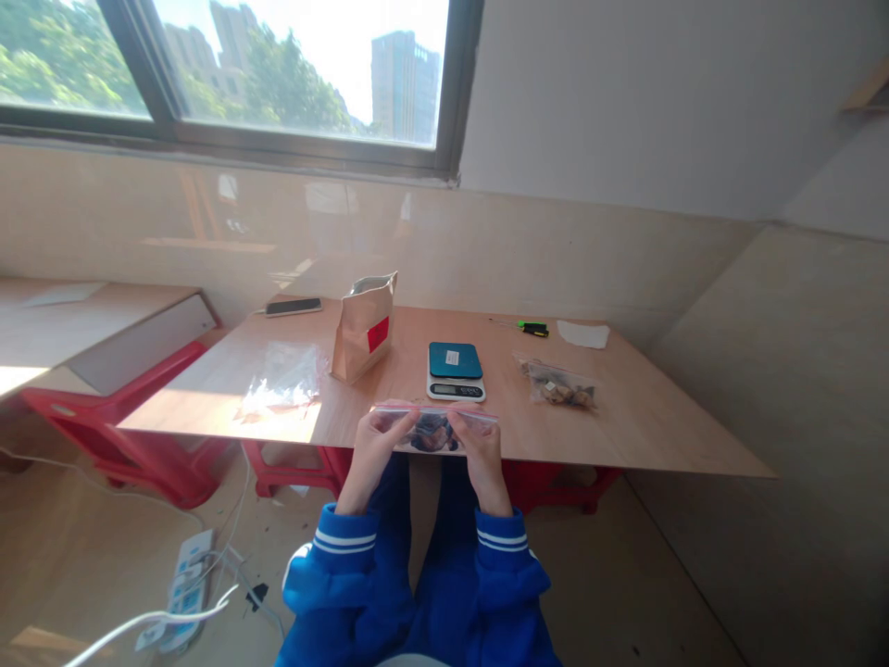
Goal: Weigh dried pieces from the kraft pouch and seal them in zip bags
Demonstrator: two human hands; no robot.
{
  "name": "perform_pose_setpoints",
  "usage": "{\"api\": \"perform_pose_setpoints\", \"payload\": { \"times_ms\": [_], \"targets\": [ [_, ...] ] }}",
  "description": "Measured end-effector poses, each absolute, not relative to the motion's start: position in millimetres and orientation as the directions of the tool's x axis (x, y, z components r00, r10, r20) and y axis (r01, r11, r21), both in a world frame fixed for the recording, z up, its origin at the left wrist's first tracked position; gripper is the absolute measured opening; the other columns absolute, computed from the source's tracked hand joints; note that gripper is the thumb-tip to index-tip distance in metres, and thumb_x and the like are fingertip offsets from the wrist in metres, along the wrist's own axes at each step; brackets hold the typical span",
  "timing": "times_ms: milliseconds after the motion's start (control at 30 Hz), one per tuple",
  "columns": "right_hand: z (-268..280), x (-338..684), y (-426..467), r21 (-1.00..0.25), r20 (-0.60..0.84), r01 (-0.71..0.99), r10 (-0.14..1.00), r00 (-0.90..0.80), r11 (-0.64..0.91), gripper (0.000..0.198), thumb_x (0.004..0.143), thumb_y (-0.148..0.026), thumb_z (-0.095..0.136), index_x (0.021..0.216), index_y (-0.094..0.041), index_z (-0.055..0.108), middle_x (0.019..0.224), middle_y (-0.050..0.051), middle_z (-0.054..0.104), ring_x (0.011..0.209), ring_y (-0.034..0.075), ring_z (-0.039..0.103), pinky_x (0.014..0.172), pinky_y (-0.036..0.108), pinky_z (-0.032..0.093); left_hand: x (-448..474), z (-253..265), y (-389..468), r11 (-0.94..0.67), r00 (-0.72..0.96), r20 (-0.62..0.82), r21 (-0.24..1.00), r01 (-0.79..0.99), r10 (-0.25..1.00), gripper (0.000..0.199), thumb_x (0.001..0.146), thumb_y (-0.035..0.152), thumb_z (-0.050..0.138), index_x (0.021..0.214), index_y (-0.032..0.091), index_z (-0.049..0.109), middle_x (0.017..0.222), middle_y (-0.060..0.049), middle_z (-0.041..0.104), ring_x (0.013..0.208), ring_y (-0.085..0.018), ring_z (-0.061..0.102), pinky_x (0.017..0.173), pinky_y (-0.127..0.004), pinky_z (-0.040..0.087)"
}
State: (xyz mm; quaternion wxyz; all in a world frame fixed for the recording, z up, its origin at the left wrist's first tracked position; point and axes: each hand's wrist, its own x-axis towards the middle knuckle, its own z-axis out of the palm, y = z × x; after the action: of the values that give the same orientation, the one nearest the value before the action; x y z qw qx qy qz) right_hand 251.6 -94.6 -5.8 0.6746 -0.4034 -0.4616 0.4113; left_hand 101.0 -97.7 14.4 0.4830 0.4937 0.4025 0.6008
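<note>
Between my two hands is a clear zip bag (434, 434) with dark dried pieces inside, held at the table's front edge. My left hand (379, 445) pinches its upper left part, thumb pointing inward. On the other side, my right hand (478, 446) grips the upper right part the same way. A reddish zip strip runs along the bag's top; whether it is sealed I cannot tell. Just beyond the bag stands a kitchen scale (456, 371) with a blue-green platform and a small display.
A brown paper bag (365, 329) with a red label stands upright left of the scale. Clear plastic bags (283, 375) lie farther left, near a phone (294, 307). Filled zip bags (562, 384), a screwdriver (533, 329) and white paper (583, 334) lie right. Red stools (298, 468) stand below.
</note>
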Motion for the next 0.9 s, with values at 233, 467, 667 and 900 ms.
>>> {"api": "perform_pose_setpoints", "payload": {
  "times_ms": [233,467,667,900],
  "targets": [
    [-8,249,-92,-0.931,0.258,-0.19,0.931,0.258,0.311,0.022,0.071,-0.038,0.073,0.079,-0.018,0.07,0.08,0.002,0.073,0.076,0.018,0.068,0.072,0.031,0.056,107,16,-98,-0.252,-0.151,0.233,0.96,-0.12,0.961,0.022,0.07,0.035,0.074,0.081,0.016,0.073,0.081,-0.006,0.073,0.079,-0.02,0.068,0.074,-0.031,0.054],
    [-1,247,-96,-0.924,0.279,-0.234,0.952,0.126,0.302,0.022,0.07,-0.033,0.074,0.087,-0.02,0.072,0.089,0.003,0.073,0.086,0.019,0.068,0.083,0.034,0.055,106,18,-98,-0.27,-0.159,0.249,0.955,-0.126,0.955,0.02,0.071,0.035,0.072,0.078,0.016,0.072,0.08,-0.004,0.071,0.08,-0.018,0.066,0.075,-0.03,0.053],
    [-1,248,-95,-0.921,0.308,-0.185,0.932,0.193,0.343,0.014,0.071,-0.031,0.073,0.075,-0.019,0.071,0.083,0.002,0.071,0.082,0.019,0.066,0.076,0.033,0.055,107,24,-101,-0.217,-0.038,0.214,0.952,-0.215,0.976,0.02,0.069,0.032,0.074,0.082,0.017,0.071,0.082,-0.003,0.07,0.078,-0.016,0.065,0.071,-0.026,0.051],
    [-7,246,-93,-0.914,0.329,-0.186,0.926,0.186,0.362,0.01,0.074,-0.029,0.072,0.076,-0.02,0.069,0.081,0.0,0.069,0.083,0.017,0.064,0.079,0.031,0.052,108,25,-101,-0.205,-0.063,0.196,0.958,-0.199,0.978,0.019,0.067,0.032,0.076,0.076,0.015,0.071,0.075,-0.003,0.07,0.073,-0.017,0.065,0.07,-0.027,0.051]
  ]
}}
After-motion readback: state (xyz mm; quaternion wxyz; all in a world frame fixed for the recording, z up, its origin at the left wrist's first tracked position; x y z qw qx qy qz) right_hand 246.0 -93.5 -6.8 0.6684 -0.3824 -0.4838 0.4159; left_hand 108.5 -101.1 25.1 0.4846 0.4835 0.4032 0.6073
